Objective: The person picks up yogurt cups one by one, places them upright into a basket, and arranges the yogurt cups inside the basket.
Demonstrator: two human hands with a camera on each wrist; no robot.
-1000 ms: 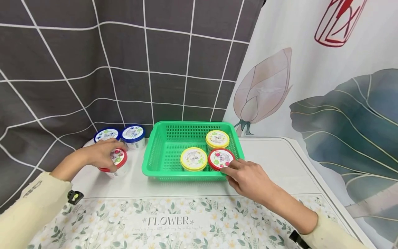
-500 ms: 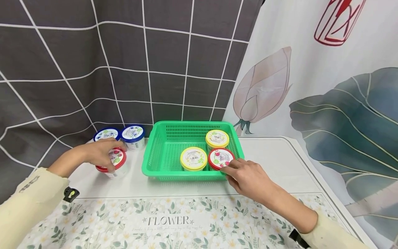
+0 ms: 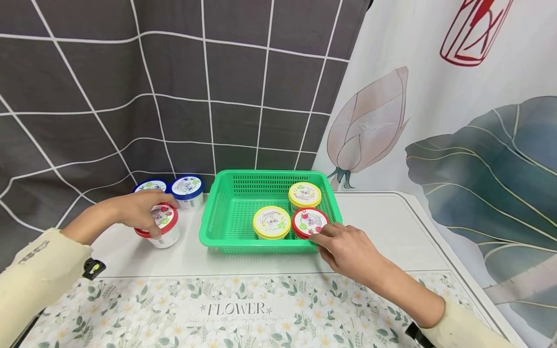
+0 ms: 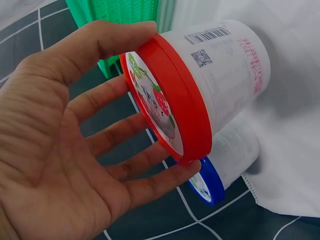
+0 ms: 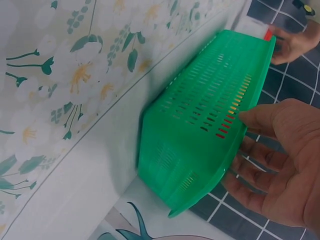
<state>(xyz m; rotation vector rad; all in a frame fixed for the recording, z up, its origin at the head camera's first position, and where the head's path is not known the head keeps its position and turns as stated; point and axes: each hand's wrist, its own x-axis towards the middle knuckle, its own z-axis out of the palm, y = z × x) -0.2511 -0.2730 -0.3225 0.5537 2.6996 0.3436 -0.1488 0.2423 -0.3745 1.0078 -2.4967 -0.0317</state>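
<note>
My left hand (image 3: 141, 210) curls round the lid of a white ice cream tub with a red lid (image 3: 163, 218). In the left wrist view the thumb presses one edge of that lid, and the fingertips reach its other side. Two tubs with blue lids (image 3: 187, 187) stand right behind; the left one is partly hidden by the hand. My right hand (image 3: 348, 247) holds the front right rim of the green basket (image 3: 237, 246), thumb outside, fingertips over the rim beside a red-lidded tub (image 3: 310, 222). Two yellow-lidded tubs (image 3: 271, 222) share the basket.
The basket stands on a white table with a flowered mat (image 3: 243, 314) at its front. A dark checked curtain (image 3: 174, 96) hangs close behind the tubs and basket. A pale printed curtain (image 3: 435, 193) lines the right side.
My left hand and forearm have shifted slightly left and up, and more of the red-lidded tub's white side shows. The right hand, basket and tubs inside have stayed in place.
</note>
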